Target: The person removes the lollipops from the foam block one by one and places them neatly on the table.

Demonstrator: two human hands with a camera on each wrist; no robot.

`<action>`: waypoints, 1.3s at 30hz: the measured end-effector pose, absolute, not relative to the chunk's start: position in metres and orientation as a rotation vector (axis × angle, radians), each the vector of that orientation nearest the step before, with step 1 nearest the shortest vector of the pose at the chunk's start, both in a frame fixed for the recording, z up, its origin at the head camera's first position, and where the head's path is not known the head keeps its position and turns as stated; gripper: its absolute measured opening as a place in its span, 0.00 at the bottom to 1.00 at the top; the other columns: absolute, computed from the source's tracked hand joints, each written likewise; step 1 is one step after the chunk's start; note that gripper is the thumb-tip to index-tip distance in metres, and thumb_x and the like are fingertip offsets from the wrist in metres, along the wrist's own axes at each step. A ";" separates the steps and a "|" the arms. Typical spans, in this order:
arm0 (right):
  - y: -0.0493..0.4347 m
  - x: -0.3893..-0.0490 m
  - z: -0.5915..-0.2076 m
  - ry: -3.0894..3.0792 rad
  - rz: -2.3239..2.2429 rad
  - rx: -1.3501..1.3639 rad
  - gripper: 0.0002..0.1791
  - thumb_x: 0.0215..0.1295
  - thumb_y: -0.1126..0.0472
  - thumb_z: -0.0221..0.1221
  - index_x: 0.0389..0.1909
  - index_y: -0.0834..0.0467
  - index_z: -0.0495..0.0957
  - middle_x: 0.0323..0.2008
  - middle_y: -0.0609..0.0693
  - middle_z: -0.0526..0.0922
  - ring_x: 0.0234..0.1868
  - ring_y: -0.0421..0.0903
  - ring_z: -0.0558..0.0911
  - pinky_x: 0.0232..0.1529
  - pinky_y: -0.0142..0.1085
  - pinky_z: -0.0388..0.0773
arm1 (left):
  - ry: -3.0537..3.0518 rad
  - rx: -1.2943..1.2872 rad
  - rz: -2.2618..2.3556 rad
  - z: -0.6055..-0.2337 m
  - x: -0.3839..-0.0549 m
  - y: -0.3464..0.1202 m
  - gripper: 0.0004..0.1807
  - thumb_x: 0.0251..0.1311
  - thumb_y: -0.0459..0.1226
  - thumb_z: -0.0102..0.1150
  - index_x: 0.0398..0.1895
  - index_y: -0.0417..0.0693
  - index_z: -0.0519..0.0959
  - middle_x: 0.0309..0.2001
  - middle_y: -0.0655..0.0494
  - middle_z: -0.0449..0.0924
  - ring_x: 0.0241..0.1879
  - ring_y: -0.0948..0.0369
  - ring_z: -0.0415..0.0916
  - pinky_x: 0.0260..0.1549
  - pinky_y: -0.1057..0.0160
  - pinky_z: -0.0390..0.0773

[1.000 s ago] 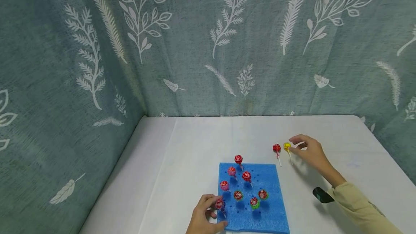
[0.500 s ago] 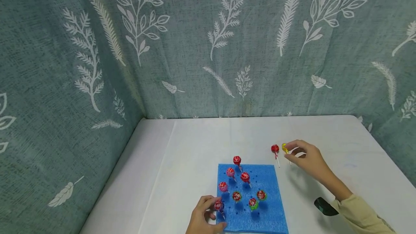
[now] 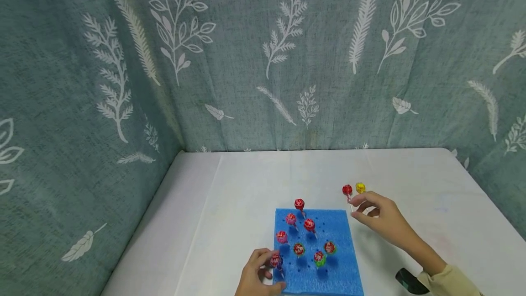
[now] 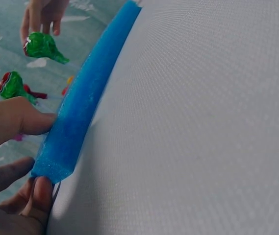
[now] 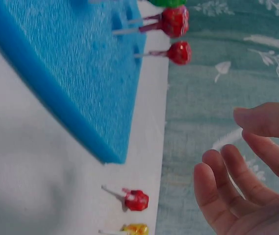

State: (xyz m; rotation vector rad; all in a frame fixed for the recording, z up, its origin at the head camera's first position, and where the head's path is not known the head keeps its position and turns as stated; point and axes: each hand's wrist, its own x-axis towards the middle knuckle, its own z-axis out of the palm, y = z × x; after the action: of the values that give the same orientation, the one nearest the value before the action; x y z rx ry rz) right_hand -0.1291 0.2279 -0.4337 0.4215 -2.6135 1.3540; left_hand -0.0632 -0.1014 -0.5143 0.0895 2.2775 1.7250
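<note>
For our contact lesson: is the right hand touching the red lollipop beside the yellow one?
Apart: the right wrist view shows a clear gap between the right hand and the red lollipop.

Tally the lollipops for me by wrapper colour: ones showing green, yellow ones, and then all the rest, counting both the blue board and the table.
Lollipops showing green: 3
Yellow lollipop: 1
Red, pink or purple lollipops without green: 6
Total: 10
</note>
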 end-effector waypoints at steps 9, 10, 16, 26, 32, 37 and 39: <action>0.216 -0.119 -0.437 -2.666 1.437 0.536 0.12 0.56 0.62 0.66 0.42 0.58 0.79 0.39 0.52 0.80 0.36 0.38 0.78 0.32 0.32 0.77 | 2.272 0.084 1.728 -0.515 -0.063 -0.102 0.33 0.40 0.32 0.73 0.55 0.38 0.75 0.48 0.49 0.65 0.36 0.58 0.65 0.31 0.68 0.69; 0.215 -0.118 -0.438 -2.667 1.445 0.557 0.13 0.56 0.62 0.66 0.42 0.59 0.79 0.39 0.53 0.80 0.36 0.38 0.79 0.32 0.32 0.77 | 2.272 0.090 1.728 -0.515 -0.063 -0.102 0.33 0.40 0.32 0.73 0.55 0.38 0.75 0.49 0.49 0.65 0.36 0.58 0.65 0.31 0.68 0.69; 0.209 -0.111 -0.440 -2.637 1.491 0.695 0.14 0.58 0.60 0.65 0.44 0.57 0.78 0.39 0.52 0.80 0.38 0.43 0.80 0.34 0.32 0.78 | 2.271 0.099 1.739 -0.516 -0.062 -0.101 0.33 0.39 0.31 0.73 0.55 0.38 0.75 0.48 0.49 0.65 0.37 0.57 0.66 0.31 0.68 0.70; 0.197 -0.103 -0.451 -2.574 1.630 0.842 0.15 0.57 0.59 0.66 0.45 0.54 0.77 0.39 0.54 0.79 0.39 0.48 0.80 0.36 0.37 0.80 | 2.285 0.117 1.729 -0.513 -0.062 -0.102 0.34 0.40 0.32 0.74 0.56 0.37 0.75 0.50 0.49 0.65 0.38 0.57 0.67 0.33 0.70 0.72; 0.190 -0.099 -0.458 -2.633 1.679 0.793 0.17 0.56 0.57 0.66 0.45 0.57 0.77 0.41 0.55 0.77 0.39 0.45 0.80 0.37 0.38 0.80 | 2.294 0.121 1.727 -0.512 -0.062 -0.102 0.34 0.40 0.33 0.74 0.56 0.39 0.75 0.50 0.50 0.65 0.38 0.58 0.67 0.33 0.70 0.72; 0.187 -0.097 -0.465 -2.563 1.723 0.869 0.17 0.56 0.60 0.66 0.46 0.59 0.76 0.41 0.57 0.77 0.41 0.42 0.79 0.37 0.37 0.80 | 2.300 0.136 1.736 -0.514 -0.062 -0.102 0.34 0.40 0.33 0.74 0.56 0.39 0.75 0.50 0.50 0.65 0.38 0.59 0.67 0.33 0.70 0.72; 0.186 -0.097 -0.468 -2.526 1.737 0.903 0.18 0.56 0.63 0.66 0.46 0.61 0.76 0.41 0.58 0.77 0.41 0.42 0.79 0.37 0.37 0.80 | 2.298 0.148 1.748 -0.514 -0.062 -0.103 0.34 0.40 0.32 0.74 0.57 0.38 0.75 0.50 0.50 0.65 0.38 0.59 0.67 0.33 0.70 0.73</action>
State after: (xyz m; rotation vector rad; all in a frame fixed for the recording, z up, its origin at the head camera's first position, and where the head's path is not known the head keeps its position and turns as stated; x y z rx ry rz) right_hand -0.0968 0.1855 -0.4676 0.9026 -2.5257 1.7372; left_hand -0.0617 -0.1026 -0.5141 0.1483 2.2980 1.7477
